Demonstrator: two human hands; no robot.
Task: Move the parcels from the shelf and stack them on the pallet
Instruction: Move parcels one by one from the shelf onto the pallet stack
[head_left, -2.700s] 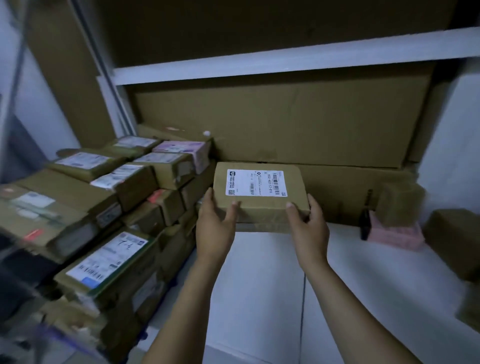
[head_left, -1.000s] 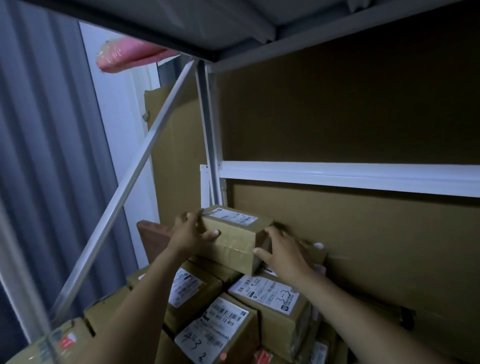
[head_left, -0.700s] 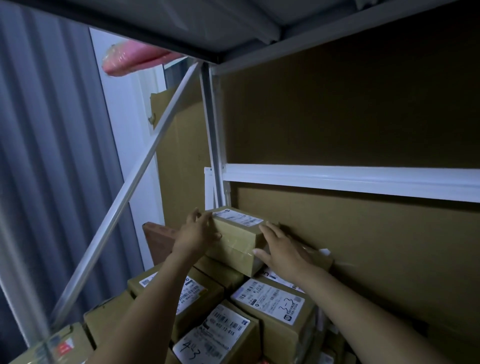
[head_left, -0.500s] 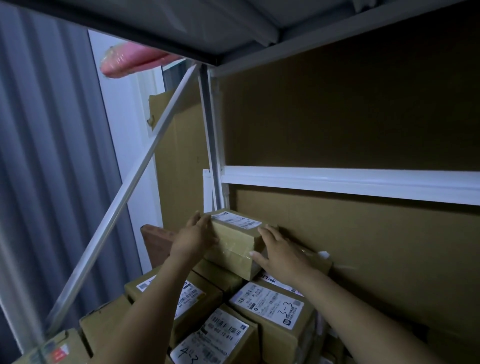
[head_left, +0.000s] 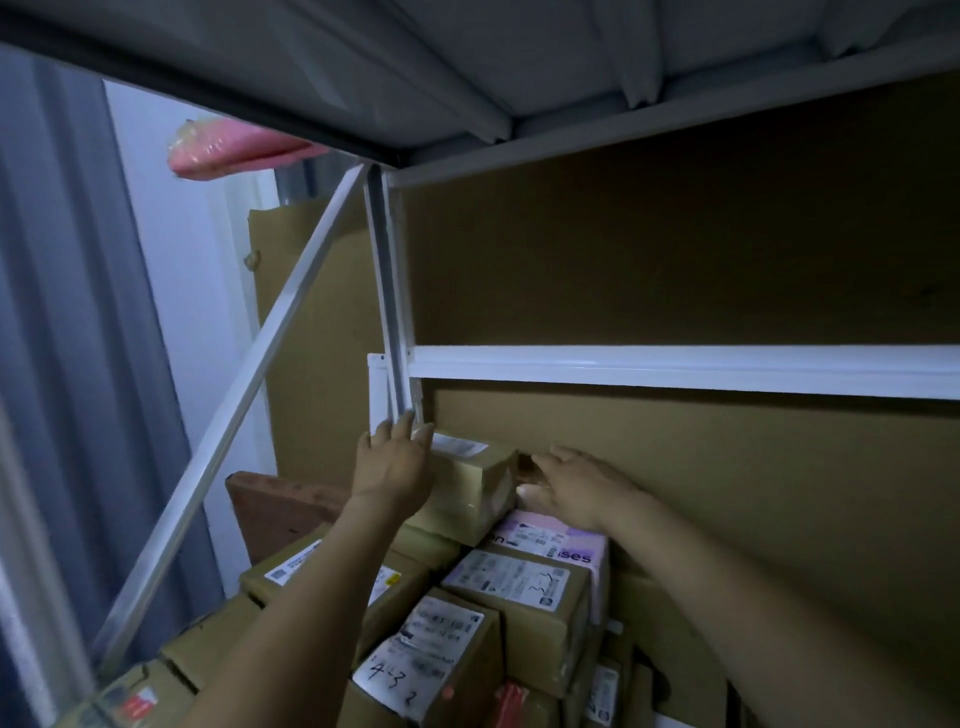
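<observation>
A small brown parcel (head_left: 467, 483) with a white label lies on top of a stack of labelled parcels (head_left: 519, 592), close against the cardboard back wall. My left hand (head_left: 395, 462) presses flat on the parcel's left side, fingers straight and pointing up. My right hand (head_left: 571, 483) touches the parcel's right end with its fingers stretched out and the thumb low on the front corner. A pink-labelled parcel (head_left: 561, 540) sits directly under the right hand. The pallet itself is hidden beneath the stack.
A white upright post (head_left: 387, 291) and a diagonal brace (head_left: 249, 364) stand just left of the parcel. A white cross beam (head_left: 675, 369) runs above it. A pink wrapped bundle (head_left: 228, 150) hangs over the upper shelf edge. A brown board (head_left: 275, 504) leans at the left.
The parcel came off the white shelf and now lies on top of the stack. Over the last second it slid back towards the wall, and both hands flattened against its ends.
</observation>
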